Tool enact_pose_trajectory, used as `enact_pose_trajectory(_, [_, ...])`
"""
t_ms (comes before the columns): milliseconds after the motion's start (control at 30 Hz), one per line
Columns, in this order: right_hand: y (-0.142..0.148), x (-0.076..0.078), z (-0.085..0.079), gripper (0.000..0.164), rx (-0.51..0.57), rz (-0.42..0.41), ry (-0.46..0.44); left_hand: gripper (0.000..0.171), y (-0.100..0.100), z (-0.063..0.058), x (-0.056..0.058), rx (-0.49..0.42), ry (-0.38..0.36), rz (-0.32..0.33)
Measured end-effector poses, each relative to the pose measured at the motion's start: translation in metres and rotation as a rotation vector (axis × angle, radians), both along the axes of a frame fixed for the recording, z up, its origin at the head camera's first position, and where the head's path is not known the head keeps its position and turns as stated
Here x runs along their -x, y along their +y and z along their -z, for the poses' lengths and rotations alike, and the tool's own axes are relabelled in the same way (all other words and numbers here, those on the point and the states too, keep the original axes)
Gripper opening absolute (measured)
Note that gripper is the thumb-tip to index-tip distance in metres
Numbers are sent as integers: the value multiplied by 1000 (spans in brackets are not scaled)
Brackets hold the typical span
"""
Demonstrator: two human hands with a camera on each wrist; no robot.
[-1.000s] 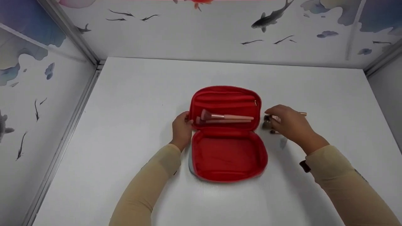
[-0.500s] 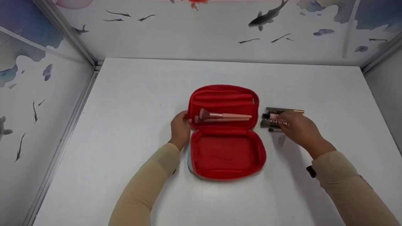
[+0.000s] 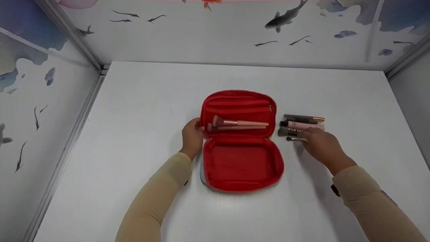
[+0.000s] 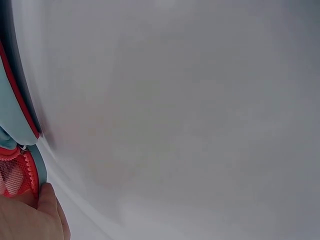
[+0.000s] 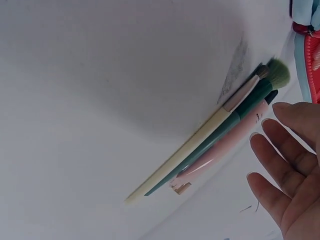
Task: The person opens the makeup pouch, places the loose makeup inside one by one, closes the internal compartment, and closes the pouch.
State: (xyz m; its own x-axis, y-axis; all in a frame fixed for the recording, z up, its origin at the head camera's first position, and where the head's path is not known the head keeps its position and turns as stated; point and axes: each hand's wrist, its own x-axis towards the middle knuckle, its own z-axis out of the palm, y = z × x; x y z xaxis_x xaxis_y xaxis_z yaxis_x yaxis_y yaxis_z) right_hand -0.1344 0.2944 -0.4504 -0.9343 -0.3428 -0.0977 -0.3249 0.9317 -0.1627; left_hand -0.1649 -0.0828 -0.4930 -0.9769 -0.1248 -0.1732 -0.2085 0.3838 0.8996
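A red-lined makeup bag [image 3: 242, 163] lies unzipped and spread on the white table, its outside pale blue. My left hand [image 3: 192, 138] grips the left edge of its lid, thumb on the rim in the left wrist view. Behind the lid's mesh pocket lie two pink makeup brushes [image 3: 252, 123]. Right of the bag, my right hand [image 3: 321, 144] is over a row of cosmetics, its fingers loosely spread in the right wrist view. Beside them are a cream-handled brush [image 5: 200, 131], a green-handled brush [image 5: 252, 102] and a pink tube [image 5: 225, 142]. The hand partly covers these in the head view.
Dark slim tubes [image 3: 304, 118] lie at the far side of the row. White panels [image 3: 201, 37] with painted fish stand behind the table [image 3: 151, 87] and along its left side. A metal frame post [image 3: 75, 33] rises at the back left corner.
My right hand has drawn back toward me and slightly right, uncovering the row of cosmetics that it hid before. My left hand keeps its hold on the lid.
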Motion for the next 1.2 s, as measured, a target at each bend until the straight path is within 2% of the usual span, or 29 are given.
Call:
enact_pose_trajectory(200, [0, 0, 3, 28, -25, 39, -46, 27, 0, 2, 2, 46, 68, 1])
enact_pose_trajectory(300, [0, 1, 4, 28, -41, 53, -63, 26, 0, 3, 2, 40, 75, -3])
enact_pose_trajectory(600, [1, 1, 11, 28, -95, 43, -38, 27, 0, 1, 1, 16, 52, -15])
enact_pose_trajectory(900, [1, 4, 16, 24, -89, 54, -75, 29, 1, 0, 1, 5, 8, -17])
enact_pose_trajectory(1200, [0, 4, 20, 21, -109, 21, -33, 30, 0, 1, 1, 17, 42, -6])
